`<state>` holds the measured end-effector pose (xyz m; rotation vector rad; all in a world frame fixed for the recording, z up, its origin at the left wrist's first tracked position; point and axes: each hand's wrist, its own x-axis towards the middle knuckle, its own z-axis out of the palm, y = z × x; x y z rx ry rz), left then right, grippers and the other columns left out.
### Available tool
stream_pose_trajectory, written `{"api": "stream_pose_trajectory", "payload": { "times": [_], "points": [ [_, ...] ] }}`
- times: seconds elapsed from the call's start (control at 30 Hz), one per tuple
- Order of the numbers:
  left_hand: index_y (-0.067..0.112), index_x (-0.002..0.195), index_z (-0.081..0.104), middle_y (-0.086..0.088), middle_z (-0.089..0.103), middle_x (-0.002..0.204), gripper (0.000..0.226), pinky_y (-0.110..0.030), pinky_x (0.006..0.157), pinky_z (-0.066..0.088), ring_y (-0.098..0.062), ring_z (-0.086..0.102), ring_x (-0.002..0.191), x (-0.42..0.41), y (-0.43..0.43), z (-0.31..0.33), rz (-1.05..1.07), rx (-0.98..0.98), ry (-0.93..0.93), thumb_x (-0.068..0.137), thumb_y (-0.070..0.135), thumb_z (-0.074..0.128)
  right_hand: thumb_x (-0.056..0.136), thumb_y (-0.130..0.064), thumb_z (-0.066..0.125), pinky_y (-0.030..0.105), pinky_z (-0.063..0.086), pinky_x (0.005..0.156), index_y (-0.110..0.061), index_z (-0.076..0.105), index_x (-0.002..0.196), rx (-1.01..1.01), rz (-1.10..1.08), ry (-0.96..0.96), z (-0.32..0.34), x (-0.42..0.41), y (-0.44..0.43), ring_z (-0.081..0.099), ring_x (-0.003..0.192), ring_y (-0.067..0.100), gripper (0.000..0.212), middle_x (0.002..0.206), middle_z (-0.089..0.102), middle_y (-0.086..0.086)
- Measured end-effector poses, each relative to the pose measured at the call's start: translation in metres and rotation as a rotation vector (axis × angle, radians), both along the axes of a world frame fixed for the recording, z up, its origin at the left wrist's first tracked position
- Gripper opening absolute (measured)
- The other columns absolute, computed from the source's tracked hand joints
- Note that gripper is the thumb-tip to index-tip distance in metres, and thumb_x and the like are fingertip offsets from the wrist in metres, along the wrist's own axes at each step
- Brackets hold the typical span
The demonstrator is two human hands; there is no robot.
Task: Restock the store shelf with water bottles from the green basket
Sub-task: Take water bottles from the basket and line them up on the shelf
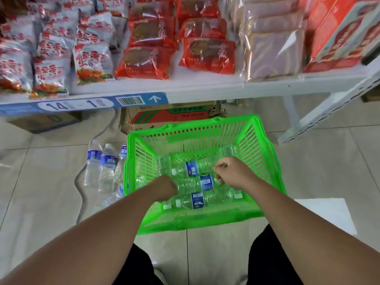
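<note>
The green basket [265, 153] sits on the tiled floor in front of the white shelf [205, 89]. Several clear water bottles with blue labels lie on their sides in it. Both my hands are down inside. My left hand [166, 188] is curled around the left end of the middle bottle [205, 182]. My right hand [231, 173] is curled over the right end of the upper bottle [192, 168]. A third bottle [197, 200] lies nearest me, untouched. My fingertips are hidden behind my knuckles.
Three water bottles [107, 167] stand on the floor just left of the basket, and another lies behind them. Cardboard boxes [170, 117] sit under the shelf. Snack packets [90, 60] and red packages [148, 58] fill the shelf above. A white shelf leg [320, 118] stands to the right.
</note>
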<state>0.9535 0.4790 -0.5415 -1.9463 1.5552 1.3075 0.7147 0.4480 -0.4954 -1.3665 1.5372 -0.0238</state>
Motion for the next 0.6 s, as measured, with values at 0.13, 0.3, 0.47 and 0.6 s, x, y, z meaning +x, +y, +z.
{"api": "stream_pose_trajectory", "payload": {
  "times": [0.13, 0.3, 0.47, 0.6],
  "points": [
    [0.002, 0.125, 0.068, -0.018, 0.068, 0.127, 0.035, -0.033, 0.090, 0.050, -0.030, 0.065, 0.114, -0.001, 0.003, -0.030, -0.085, 0.083, -0.076, 0.102, 0.024, 0.055, 0.101, -0.027, 0.054, 0.029, 0.051, 0.058, -0.023, 0.066, 0.096, -0.025, 0.145, 0.052, -0.008, -0.007, 0.004, 0.067, 0.067, 0.017, 0.014, 0.085, 0.072, -0.005],
    [0.010, 0.156, 0.032, -0.013, 0.050, 0.151, 0.069, -0.031, 0.102, 0.043, -0.027, 0.055, 0.132, 0.013, 0.030, -0.075, -0.065, 0.248, -0.104, 0.101, 0.043, 0.057, 0.102, -0.028, 0.055, 0.033, 0.054, 0.064, -0.028, 0.063, 0.096, 0.006, 0.127, -0.034, -0.005, -0.002, 0.006, 0.074, 0.082, 0.020, 0.010, 0.090, 0.074, -0.002],
    [0.009, 0.157, 0.030, -0.014, 0.060, 0.129, 0.065, -0.029, 0.084, 0.043, -0.025, 0.056, 0.103, 0.018, 0.034, -0.114, 0.089, 0.290, -0.033, 0.101, 0.024, 0.060, 0.101, -0.026, 0.055, 0.033, 0.056, 0.068, -0.027, 0.065, 0.103, 0.001, 0.166, -0.085, 0.005, 0.008, 0.009, 0.074, 0.084, 0.018, 0.010, 0.088, 0.075, -0.004],
    [0.015, 0.157, 0.035, -0.016, 0.037, 0.160, 0.053, -0.035, 0.113, 0.038, -0.031, 0.044, 0.141, 0.005, 0.037, -0.117, -0.076, 0.259, -0.140, 0.106, 0.025, 0.044, 0.100, -0.028, 0.055, 0.032, 0.056, 0.069, -0.025, 0.066, 0.104, 0.001, 0.164, -0.102, 0.008, 0.011, 0.013, 0.074, 0.083, 0.016, 0.012, 0.088, 0.075, -0.005]
  ]
}}
